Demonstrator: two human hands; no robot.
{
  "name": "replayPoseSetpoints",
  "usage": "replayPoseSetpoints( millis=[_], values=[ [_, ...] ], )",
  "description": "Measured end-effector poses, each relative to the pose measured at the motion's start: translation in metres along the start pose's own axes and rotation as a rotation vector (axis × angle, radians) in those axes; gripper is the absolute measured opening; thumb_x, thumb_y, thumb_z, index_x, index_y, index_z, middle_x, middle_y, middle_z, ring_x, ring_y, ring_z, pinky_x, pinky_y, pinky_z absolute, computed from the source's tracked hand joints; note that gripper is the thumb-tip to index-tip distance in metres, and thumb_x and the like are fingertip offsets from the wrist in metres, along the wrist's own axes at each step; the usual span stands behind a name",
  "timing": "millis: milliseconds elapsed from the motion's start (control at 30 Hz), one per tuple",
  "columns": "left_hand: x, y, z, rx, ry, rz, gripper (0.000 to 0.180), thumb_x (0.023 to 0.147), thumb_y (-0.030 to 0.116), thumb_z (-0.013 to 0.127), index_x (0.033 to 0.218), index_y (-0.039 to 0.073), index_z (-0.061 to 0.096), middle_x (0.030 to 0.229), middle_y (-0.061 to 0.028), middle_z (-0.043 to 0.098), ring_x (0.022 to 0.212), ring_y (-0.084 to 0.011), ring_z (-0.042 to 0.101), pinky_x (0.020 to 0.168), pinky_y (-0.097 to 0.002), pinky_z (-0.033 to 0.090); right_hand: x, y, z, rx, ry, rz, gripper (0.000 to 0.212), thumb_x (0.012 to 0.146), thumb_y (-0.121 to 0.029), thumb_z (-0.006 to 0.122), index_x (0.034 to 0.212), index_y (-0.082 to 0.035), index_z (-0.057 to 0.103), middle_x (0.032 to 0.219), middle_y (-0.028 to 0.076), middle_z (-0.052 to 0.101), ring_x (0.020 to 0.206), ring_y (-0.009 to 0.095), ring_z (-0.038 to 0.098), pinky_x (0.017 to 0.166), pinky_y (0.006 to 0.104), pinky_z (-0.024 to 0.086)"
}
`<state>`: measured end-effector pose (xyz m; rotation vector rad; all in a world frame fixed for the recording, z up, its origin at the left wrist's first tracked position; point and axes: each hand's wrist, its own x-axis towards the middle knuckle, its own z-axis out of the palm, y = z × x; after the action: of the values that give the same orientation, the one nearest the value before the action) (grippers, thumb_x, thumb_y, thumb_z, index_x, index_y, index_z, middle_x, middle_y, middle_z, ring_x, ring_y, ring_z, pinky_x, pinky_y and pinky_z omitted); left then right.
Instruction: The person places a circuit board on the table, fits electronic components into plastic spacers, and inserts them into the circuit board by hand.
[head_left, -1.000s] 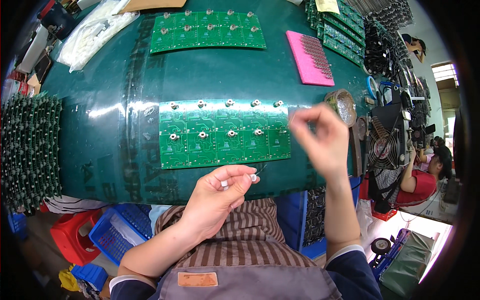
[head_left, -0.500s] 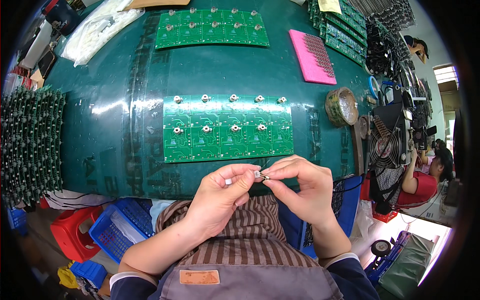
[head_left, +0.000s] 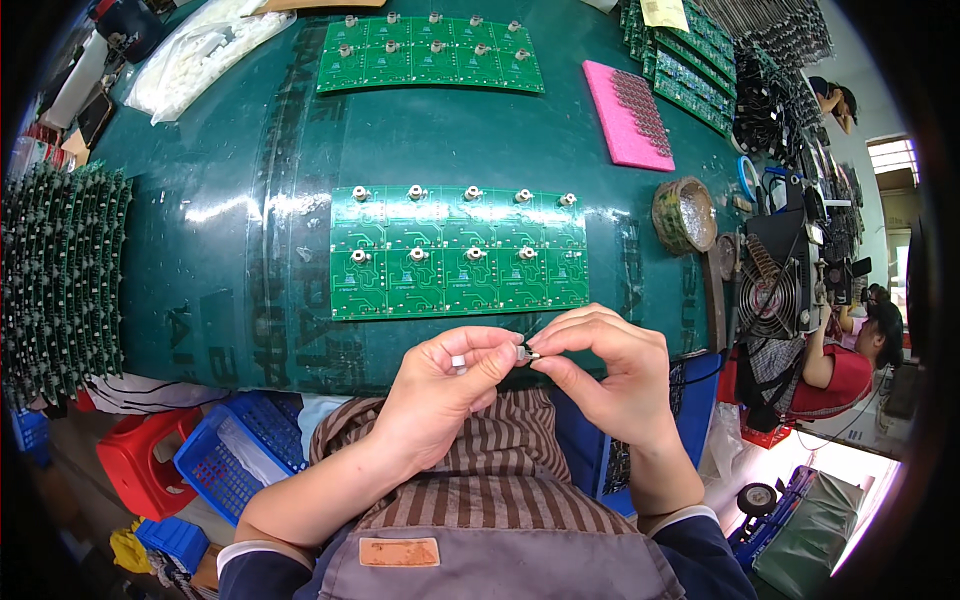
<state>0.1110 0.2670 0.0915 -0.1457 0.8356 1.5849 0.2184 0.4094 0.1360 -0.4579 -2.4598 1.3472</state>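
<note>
Just past the near table edge, my two hands meet at a small electronic part [head_left: 528, 354] with a whitish piece and metal on it. My left hand [head_left: 432, 392] pinches its whitish end between thumb and fingertip. A second small white plastic piece [head_left: 458, 361] sits in the curled fingers of that hand. From the other side, my right hand [head_left: 622, 385] has thumb and forefinger closed on the metal end. Beyond them lies a green circuit board [head_left: 430, 300] carrying several upright metal-and-white parts; its near right section has none standing on it.
Farther back lies another green board [head_left: 430, 72] with similar parts. Pink foam [head_left: 605, 105] holds rows of small metal parts, and a tape roll [head_left: 684, 216] stands at right. Stacked boards [head_left: 68, 290] fill the left side. A plastic bag of white pieces [head_left: 205, 55] lies back left.
Both hands stay together, with the right fingers shifted slightly and the small part turned a little between them. The table view has shifted slightly.
</note>
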Motion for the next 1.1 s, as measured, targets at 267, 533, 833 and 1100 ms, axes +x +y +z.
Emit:
replayPoseSetpoints(
  millis=[267,533,833,1100],
  values=[
    [0.000,0.002,-0.003,-0.007,-0.066,-0.017,0.016,0.086,0.011,0.067,0.098,0.004,0.060,0.079,0.0005,0.061,0.057,0.0000,0.039,0.048,-0.0170,0.029,0.002,0.009,0.004,0.134,-0.006,0.006,0.011,0.072,0.002,0.072,0.080,-0.003,0.068,0.083,0.008,0.069,0.079,0.019,0.066,0.070,0.0288,0.051],
    [-0.002,0.006,0.000,0.153,-0.073,-0.038,0.021,0.092,0.022,0.060,0.097,0.002,0.064,0.084,-0.0030,0.064,0.061,0.0001,0.042,0.051,-0.0162,0.033,0.036,0.051,-0.024,-0.330,0.184,0.067,0.009,0.076,-0.003,0.069,0.084,0.000,0.066,0.079,0.011,0.067,0.075,0.022,0.065,0.068,0.0299,0.049],
    [-0.004,0.024,0.007,0.577,0.043,0.211,0.017,0.087,0.016,0.065,0.088,0.001,0.070,0.059,0.0081,0.050,0.050,0.0011,0.033,0.044,-0.0188,0.025,0.047,0.047,-0.033,-0.372,0.080,0.102,0.009,0.076,-0.002,0.067,0.084,0.001,0.066,0.080,0.012,0.068,0.074,0.024,0.067,0.068,0.0305,0.050],
    [0.000,0.032,0.006,1.070,0.164,0.512,0.009,0.078,0.009,0.072,0.085,0.003,0.072,0.054,0.0069,0.043,0.050,-0.0004,0.029,0.045,-0.0203,0.021,0.048,0.039,-0.034,-0.392,0.031,0.096,0.008,0.076,-0.001,0.065,0.083,0.001,0.065,0.081,0.013,0.067,0.076,0.028,0.066,0.070,0.0325,0.050]
  ],
)
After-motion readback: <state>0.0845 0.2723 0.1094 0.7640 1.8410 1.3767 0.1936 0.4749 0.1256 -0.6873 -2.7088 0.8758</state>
